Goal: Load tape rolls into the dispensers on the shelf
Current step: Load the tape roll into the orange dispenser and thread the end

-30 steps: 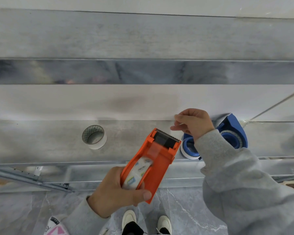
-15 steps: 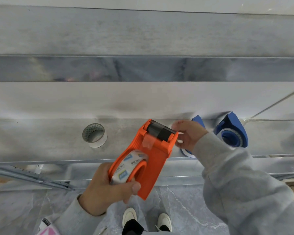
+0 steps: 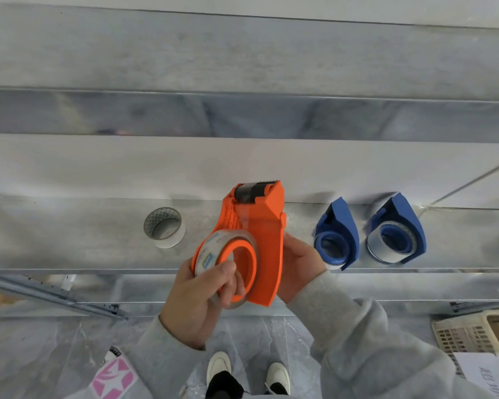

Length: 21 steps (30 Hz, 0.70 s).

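Note:
An orange tape dispenser point(image 3: 264, 240) is held up over the front edge of the metal shelf point(image 3: 84, 234), its toothed blade pointing away from me. A clear tape roll point(image 3: 211, 254) sits on its orange hub. My left hand point(image 3: 196, 300) grips the roll and hub from the left, thumb across the roll's rim. From the right, my right hand point(image 3: 298, 269) holds the dispenser's back side. A strip of tape runs up to the black roller. Two blue dispensers point(image 3: 339, 234) point(image 3: 398, 228) stand on the shelf to the right, each with a roll.
A loose white tape roll point(image 3: 164, 227) lies on the shelf left of the orange dispenser. A beige plastic crate point(image 3: 458, 338) with paper sits low at the right. Below me are a grey marble floor point(image 3: 41, 349) and my shoes.
The orange dispenser has turned so its hub faces me and has moved right. My right hand left the blade end and now holds the dispenser's back. Both blue dispensers are uncovered.

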Tool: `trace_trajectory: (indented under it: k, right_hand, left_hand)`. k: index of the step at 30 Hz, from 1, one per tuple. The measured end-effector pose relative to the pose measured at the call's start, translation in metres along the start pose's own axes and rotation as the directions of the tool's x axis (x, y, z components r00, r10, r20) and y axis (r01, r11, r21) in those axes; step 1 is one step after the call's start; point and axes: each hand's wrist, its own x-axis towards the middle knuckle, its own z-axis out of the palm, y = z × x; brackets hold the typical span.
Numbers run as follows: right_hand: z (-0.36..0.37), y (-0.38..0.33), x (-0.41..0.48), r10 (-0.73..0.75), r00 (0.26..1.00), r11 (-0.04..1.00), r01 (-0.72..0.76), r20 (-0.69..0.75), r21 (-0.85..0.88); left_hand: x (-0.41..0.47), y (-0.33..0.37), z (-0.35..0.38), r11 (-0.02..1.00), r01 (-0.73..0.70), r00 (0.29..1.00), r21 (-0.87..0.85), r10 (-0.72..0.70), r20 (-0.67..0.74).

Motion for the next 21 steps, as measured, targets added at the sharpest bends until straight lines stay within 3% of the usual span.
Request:
trace_trajectory:
  k: [7,10,14,21]
  right_hand:
    - [0.004,0.022,-0.012,-0.089,0.993,0.995,0.093,0.076,-0.041]
    - [0.003,0.026,-0.016,-0.063,0.991,0.998,0.065,0.115,-0.013]
    - [0.0,0.029,-0.017,-0.098,0.995,0.987,0.1,0.017,-0.128]
    - [-0.006,0.028,-0.011,-0.158,0.974,0.977,0.13,-0.162,-0.169]
  left_hand:
    - [0.009,-0.011,0.007,0.999,-0.03,0.997,0.018,0.031,-0.065]
    - [0.015,-0.017,0.008,1.0,-0.004,0.995,0.005,0.005,-0.104]
    - [0.025,-0.029,0.006,0.994,0.061,0.983,-0.087,-0.075,-0.168]
    - [0.039,-0.052,-0.007,0.955,0.167,0.959,-0.244,-0.215,-0.186]
